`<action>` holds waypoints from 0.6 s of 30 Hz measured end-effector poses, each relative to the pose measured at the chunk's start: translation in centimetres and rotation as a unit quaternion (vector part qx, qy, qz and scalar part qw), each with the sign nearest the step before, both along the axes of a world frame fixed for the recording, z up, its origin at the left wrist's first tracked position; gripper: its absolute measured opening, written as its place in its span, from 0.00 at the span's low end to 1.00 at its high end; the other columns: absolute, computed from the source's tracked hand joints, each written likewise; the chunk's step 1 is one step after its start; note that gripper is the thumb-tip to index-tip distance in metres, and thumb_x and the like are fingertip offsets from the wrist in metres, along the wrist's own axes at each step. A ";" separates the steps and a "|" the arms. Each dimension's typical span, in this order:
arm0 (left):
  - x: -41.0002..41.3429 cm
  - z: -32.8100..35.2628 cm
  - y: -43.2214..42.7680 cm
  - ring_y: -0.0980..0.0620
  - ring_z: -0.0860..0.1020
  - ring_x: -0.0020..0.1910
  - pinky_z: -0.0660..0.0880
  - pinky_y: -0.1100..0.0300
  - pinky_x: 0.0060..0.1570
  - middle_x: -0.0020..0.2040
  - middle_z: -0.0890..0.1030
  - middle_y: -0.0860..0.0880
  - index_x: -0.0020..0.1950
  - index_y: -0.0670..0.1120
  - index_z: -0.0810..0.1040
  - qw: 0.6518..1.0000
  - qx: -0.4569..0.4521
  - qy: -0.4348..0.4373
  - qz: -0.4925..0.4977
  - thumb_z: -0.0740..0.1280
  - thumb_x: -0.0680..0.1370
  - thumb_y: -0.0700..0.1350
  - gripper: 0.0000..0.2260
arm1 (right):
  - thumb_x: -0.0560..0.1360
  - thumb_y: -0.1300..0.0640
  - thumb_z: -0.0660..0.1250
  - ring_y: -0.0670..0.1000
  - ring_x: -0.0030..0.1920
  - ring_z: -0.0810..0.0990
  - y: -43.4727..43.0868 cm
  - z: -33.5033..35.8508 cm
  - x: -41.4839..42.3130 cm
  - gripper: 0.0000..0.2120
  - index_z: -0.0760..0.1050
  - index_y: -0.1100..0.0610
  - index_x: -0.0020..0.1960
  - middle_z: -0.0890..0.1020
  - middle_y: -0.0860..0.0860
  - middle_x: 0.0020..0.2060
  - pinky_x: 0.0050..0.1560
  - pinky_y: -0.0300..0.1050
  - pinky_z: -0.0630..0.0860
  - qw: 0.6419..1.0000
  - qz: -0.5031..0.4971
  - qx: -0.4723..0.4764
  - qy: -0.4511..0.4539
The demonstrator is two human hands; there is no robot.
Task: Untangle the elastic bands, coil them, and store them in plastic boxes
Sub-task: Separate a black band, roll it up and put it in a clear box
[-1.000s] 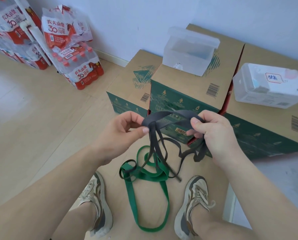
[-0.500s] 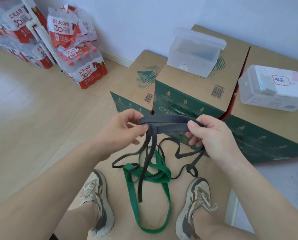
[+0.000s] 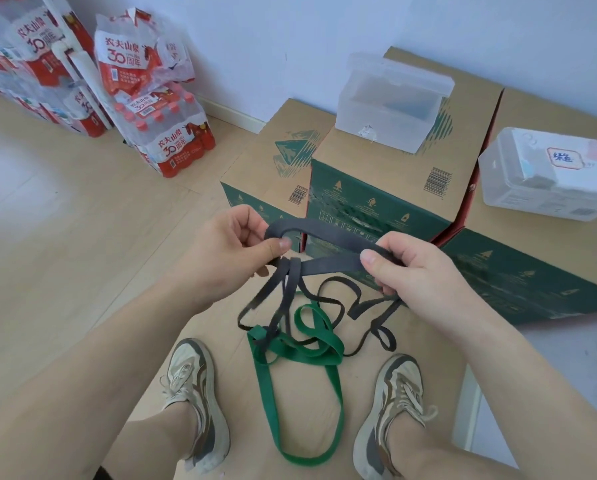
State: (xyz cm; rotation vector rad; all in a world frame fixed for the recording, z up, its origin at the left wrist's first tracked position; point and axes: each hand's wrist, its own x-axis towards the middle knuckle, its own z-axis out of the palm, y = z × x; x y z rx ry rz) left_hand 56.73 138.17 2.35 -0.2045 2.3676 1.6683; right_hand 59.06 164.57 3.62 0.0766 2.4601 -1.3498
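Note:
A dark grey elastic band (image 3: 328,263) is stretched between both hands at chest height. My left hand (image 3: 231,251) pinches its looped end between thumb and fingers. My right hand (image 3: 404,271) grips the other end of the same loop. Long grey strands hang down from the hands and lie on the floor, crossing a green elastic band (image 3: 300,351) that lies in loops between my two shoes. An open clear plastic box (image 3: 383,109) stands on a cardboard carton. A second plastic box (image 3: 546,178) with a labelled white lid sits on the carton at the right.
Three brown-and-green cardboard cartons (image 3: 387,188) stand against the white wall ahead. Shrink-wrapped packs of red-capped water bottles (image 3: 172,133) are stacked at the left. My shoes (image 3: 193,393) flank the bands on a flat cardboard sheet on the wooden floor.
The hands have drawn the grey band out into a wider loop between them. The hanging grey strands have shifted and spread over the green band, which stays on the floor.

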 end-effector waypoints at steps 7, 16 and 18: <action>0.2 0.5 -0.1 0.44 0.80 0.39 0.83 0.46 0.42 0.39 0.81 0.43 0.56 0.51 0.79 0.996 -0.086 -0.020 -0.029 0.67 0.82 0.43 0.05 | 0.77 0.45 0.74 0.48 0.34 0.78 0.4 0.7 -0.1 0.11 0.81 0.51 0.44 0.83 0.54 0.37 0.42 0.48 0.78 0.996 0.076 0.035 -0.008; 0.7 2.6 0.6 0.28 0.84 0.47 0.84 0.40 0.50 0.53 0.83 0.31 0.58 0.32 0.75 0.967 0.167 -0.191 -0.004 0.69 0.79 0.42 0.14 | 0.76 0.50 0.76 0.47 0.43 0.86 0.3 0.1 0.0 0.02 0.85 0.43 0.47 0.88 0.44 0.41 0.53 0.50 0.83 0.992 0.104 0.064 -0.025; 1.0 2.9 0.9 0.33 0.85 0.46 0.85 0.49 0.40 0.59 0.82 0.32 0.64 0.31 0.73 0.956 0.212 -0.202 -0.001 0.70 0.78 0.40 0.18 | 0.75 0.51 0.78 0.46 0.42 0.85 0.2 0.1 0.0 0.02 0.87 0.43 0.46 0.88 0.45 0.40 0.53 0.51 0.82 0.989 0.117 0.069 -0.049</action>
